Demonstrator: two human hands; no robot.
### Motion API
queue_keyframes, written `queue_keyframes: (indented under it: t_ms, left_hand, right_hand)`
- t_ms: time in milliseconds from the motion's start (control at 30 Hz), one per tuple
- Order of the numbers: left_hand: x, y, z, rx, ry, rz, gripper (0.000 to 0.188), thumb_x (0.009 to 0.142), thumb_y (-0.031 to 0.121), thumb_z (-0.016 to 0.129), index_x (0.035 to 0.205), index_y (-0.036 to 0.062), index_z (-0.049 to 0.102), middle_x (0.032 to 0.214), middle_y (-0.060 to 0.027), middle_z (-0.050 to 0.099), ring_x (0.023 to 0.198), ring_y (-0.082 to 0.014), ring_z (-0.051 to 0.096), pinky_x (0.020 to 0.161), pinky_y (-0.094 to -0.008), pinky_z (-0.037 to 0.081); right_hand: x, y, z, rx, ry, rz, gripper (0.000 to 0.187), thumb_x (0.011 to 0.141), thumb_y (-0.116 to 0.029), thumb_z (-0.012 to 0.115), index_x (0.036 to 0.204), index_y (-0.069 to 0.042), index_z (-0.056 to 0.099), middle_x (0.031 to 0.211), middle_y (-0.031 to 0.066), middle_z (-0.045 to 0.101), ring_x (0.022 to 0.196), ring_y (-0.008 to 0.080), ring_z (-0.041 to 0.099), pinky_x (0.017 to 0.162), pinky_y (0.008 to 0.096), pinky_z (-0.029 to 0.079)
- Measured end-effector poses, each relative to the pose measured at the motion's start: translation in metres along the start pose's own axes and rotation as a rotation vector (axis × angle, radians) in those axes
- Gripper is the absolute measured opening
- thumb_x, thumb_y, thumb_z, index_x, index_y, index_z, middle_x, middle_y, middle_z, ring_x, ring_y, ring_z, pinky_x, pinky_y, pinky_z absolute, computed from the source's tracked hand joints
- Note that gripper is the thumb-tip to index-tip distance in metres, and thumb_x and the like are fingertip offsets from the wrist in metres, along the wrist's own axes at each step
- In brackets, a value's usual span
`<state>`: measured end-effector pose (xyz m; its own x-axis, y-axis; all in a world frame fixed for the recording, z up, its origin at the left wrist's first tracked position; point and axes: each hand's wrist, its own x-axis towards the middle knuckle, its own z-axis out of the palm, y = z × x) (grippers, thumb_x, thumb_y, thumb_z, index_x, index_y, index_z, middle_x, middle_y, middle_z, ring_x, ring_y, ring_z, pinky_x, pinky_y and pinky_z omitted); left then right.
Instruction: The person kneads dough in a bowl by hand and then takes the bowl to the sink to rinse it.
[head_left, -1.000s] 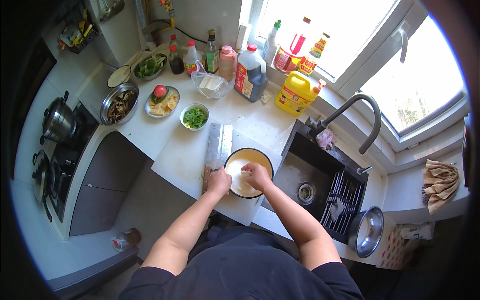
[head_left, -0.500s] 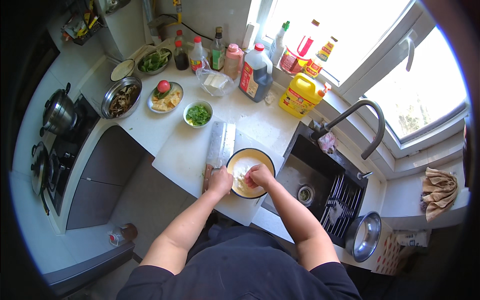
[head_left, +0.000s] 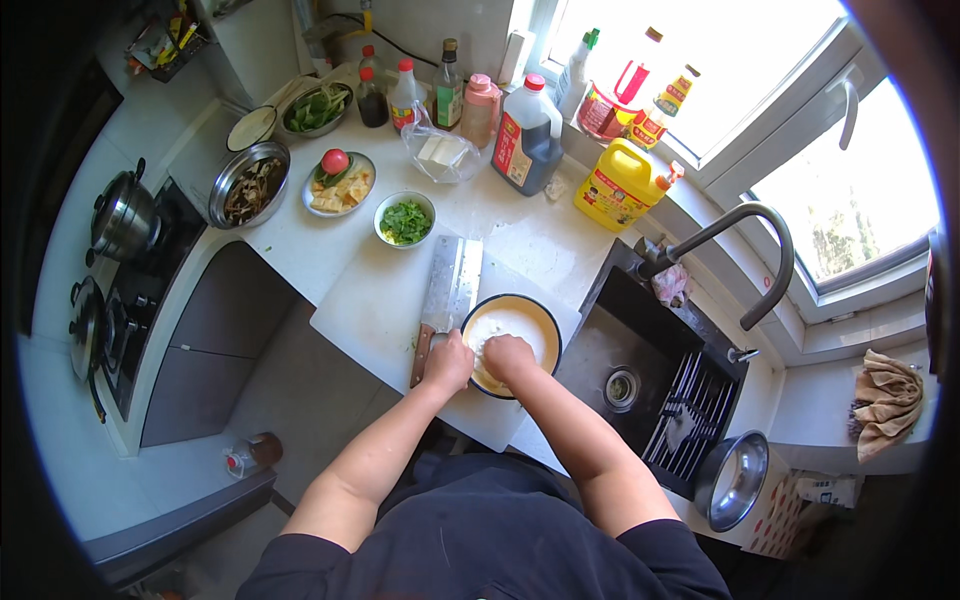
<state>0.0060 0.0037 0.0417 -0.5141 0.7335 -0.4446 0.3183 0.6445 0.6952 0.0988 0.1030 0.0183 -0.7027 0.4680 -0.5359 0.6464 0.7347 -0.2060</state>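
A cream-coloured bowl [head_left: 541, 335] with a dark rim stands on the white cutting board [head_left: 366, 318]. Inside it lies a white, flour-like mass [head_left: 497, 324] with small lumps. My left hand [head_left: 449, 362] is closed at the bowl's left rim, holding it. Down in the bowl is my right hand [head_left: 508, 358], knuckles up and fingers curled into the white mass; whatever they grip is hidden. Just left of the bowl a cleaver [head_left: 453, 282] lies flat on the board, its wooden handle [head_left: 423, 352] beside my left hand.
Beyond the board stand a bowl of chopped greens [head_left: 405, 222], a plate [head_left: 357, 202] of food and a steel bowl [head_left: 249, 186]. Bottles line the back, with a yellow jug [head_left: 614, 186] near the window. A dark sink [head_left: 590, 345] with a tall faucet [head_left: 770, 230] lies right.
My right hand has shifted slightly left and turned knuckles up, its fingers now hidden in the white mass. My left hand stays at the rim. The whole view has shifted slightly.
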Motion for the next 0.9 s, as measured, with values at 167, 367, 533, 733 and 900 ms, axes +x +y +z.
queue_keyframes:
  t_ms: [167,367,533,733,900]
  left_hand:
    - [0.001,-0.001,0.002,-0.001,0.012,-0.007,0.023,0.085,0.013,0.039,0.093,-0.0064,0.047,0.065,-0.0250,0.060,0.048,-0.0319,0.061,0.055,-0.0406,0.053]
    - [0.003,-0.002,0.003,0.037,0.033,0.050,0.023,0.085,0.013,0.039,0.093,-0.0071,0.048,0.064,-0.0241,0.061,0.046,-0.0296,0.061,0.053,-0.0392,0.053]
    - [0.001,0.000,0.002,0.015,0.042,0.039,0.023,0.086,0.013,0.040,0.093,-0.0066,0.049,0.063,-0.0219,0.061,0.045,-0.0272,0.061,0.049,-0.0375,0.052]
    - [-0.001,0.003,0.000,0.020,0.033,0.044,0.023,0.086,0.013,0.040,0.093,-0.0066,0.049,0.063,-0.0219,0.061,0.046,-0.0277,0.061,0.049,-0.0377,0.052]
    - [0.000,-0.001,0.001,0.036,0.045,0.030,0.021,0.085,0.013,0.042,0.089,-0.0061,0.049,0.062,-0.0200,0.061,0.043,-0.0247,0.060,0.046,-0.0366,0.051]
  right_hand:
    - [-0.001,-0.001,0.006,0.000,0.082,-0.003,0.024,0.076,-0.012,0.047,0.084,-0.003,0.068,0.090,0.0149,0.066,0.085,0.0285,0.064,0.074,0.0372,0.051]
    - [0.015,0.035,0.018,0.477,0.170,-0.112,0.017,0.074,-0.005,0.048,0.070,0.000,0.063,0.068,0.0155,0.063,0.061,0.0244,0.061,0.054,0.0361,0.047]
    - [0.005,0.024,0.001,1.211,-0.067,0.140,0.018,0.073,0.000,0.046,0.066,0.001,0.062,0.051,0.0089,0.052,0.041,0.0158,0.047,0.039,0.0310,0.035]
    - [0.018,0.008,-0.002,1.041,-0.185,0.219,0.022,0.078,-0.005,0.044,0.066,0.003,0.060,0.056,0.0145,0.057,0.043,0.0225,0.054,0.038,0.0349,0.042]
    - [0.015,0.005,-0.010,1.026,-0.175,0.369,0.022,0.078,-0.004,0.044,0.066,0.001,0.061,0.058,0.0149,0.058,0.045,0.0255,0.057,0.040,0.0363,0.046]
